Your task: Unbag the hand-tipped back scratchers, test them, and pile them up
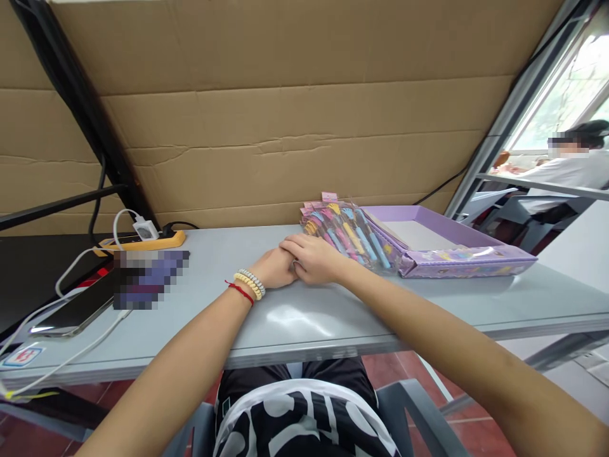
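Note:
Both of my hands rest together on the grey table (pixel 309 320), near its middle. My right hand (pixel 314 259) lies across the fingers of my left hand (pixel 273 268), its own fingers stretched flat over them and holding nothing. The left hand's fingers are hidden underneath. Beaded bracelets and a red cord (pixel 247 285) circle my left wrist. Just beyond my right hand lies a fanned stack of clear packets of colourful pens (pixel 349 235), leaning on a shallow purple box (pixel 469 260).
A cardboard wall (pixel 285 127) backs the table. At the left are a yellow power strip (pixel 143 242) with a white charger (pixel 145 227), cables and a dark phone (pixel 76 311). Another person in white (pixel 571 168) sits at the far right behind a metal frame.

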The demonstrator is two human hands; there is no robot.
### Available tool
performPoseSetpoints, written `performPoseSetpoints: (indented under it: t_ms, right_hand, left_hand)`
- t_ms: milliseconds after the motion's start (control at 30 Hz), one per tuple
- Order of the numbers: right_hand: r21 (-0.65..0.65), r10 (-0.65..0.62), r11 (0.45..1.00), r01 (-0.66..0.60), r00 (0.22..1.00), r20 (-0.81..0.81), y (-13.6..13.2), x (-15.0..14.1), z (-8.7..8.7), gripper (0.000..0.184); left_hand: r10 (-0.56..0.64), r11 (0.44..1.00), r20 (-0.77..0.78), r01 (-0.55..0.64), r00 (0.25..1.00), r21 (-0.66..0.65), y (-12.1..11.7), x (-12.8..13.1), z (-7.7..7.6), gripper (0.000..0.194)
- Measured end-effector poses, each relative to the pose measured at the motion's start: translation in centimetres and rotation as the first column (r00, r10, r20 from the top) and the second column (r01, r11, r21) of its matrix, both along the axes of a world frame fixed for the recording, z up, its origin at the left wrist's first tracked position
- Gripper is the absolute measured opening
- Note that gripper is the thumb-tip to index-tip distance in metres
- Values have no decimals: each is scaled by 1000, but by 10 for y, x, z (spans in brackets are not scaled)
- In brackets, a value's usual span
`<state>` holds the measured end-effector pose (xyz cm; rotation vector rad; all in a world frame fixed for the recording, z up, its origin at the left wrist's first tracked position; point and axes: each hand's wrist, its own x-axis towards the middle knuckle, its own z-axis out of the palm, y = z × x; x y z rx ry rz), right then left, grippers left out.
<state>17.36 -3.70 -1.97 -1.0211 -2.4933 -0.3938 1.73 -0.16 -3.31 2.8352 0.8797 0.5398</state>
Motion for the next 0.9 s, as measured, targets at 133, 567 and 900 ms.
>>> performPoseSetpoints:
  t_ms: [133,567,900]
  right_hand:
    - [-55,19,998,-18,1000,8,11,-18,-4,46]
    - [-299,-74,954,-27,944,-321,19,-4,-17,47]
    - [-331,-135,937,110,989,-53,4,-3,-2,32]
  left_hand:
    - [-24,999,-10,24,1000,22,1,1,-5,56]
    - [-75,991,23,72,997,115,-5,6,-2,15]
    - [-30,999,-63,32,998,38,-20,7,8,16]
